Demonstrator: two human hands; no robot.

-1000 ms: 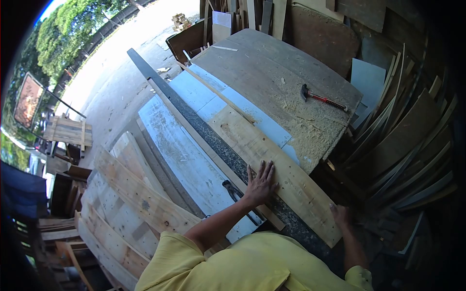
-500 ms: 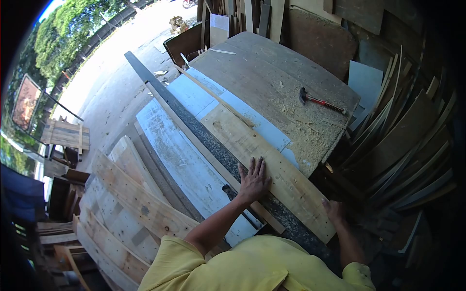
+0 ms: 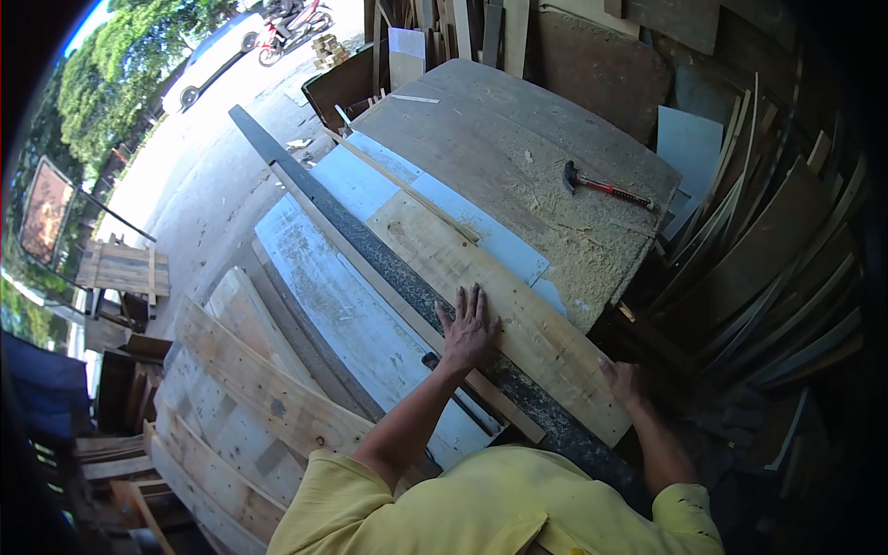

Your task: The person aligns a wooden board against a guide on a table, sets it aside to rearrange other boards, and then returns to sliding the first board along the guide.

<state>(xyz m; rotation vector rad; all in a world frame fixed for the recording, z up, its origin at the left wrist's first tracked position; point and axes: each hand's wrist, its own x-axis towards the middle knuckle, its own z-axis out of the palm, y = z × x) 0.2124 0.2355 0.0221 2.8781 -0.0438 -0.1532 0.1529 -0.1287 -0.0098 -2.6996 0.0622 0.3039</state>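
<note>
A wide, pale wooden board (image 3: 518, 291) lies flat on the workbench, its long edge against a dark, speckled bar (image 3: 407, 282). My left hand (image 3: 469, 330) rests on the board near that edge, fingers spread and holding nothing. At the board's near right end, my right hand (image 3: 622, 383) grips the edge with fingers curled; its fingertips are partly hidden. A thin wooden strip (image 3: 407, 185) lies along the board's far side, over pale blue-white panels (image 3: 495, 227).
Sawdust and a red-handled hammer (image 3: 606, 188) lie on the brown tabletop (image 3: 481, 120). Nail-marked planks (image 3: 268, 384) are stacked at left. Leaning offcuts (image 3: 786, 268) crowd the right side. A motorcycle (image 3: 294, 32) and a white car (image 3: 217, 57) are on the road.
The board has slid slightly forward and left along the dark bar, both hands moving with it. A car and a motorcycle with a rider have come into view on the road.
</note>
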